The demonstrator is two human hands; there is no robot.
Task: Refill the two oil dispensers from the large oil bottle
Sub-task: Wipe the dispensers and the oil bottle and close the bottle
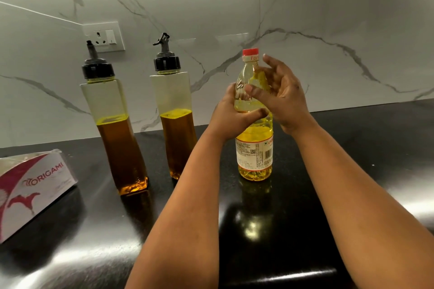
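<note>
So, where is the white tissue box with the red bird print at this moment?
In the head view, the white tissue box with the red bird print lies on the black counter at the far left, just left of the nearer clear oil dispenser with a black spout.

Both bare forearms reach forward from the lower edge, converging toward the middle; the left hand (231, 114) has its fingers and thumb curled in a grip round the large oil bottle (254, 129) at its upper body; the right hand (279, 96) is beside the bottle's neck, palm turned leftward, fingers spread and loosely bent, closed on nothing
</note>
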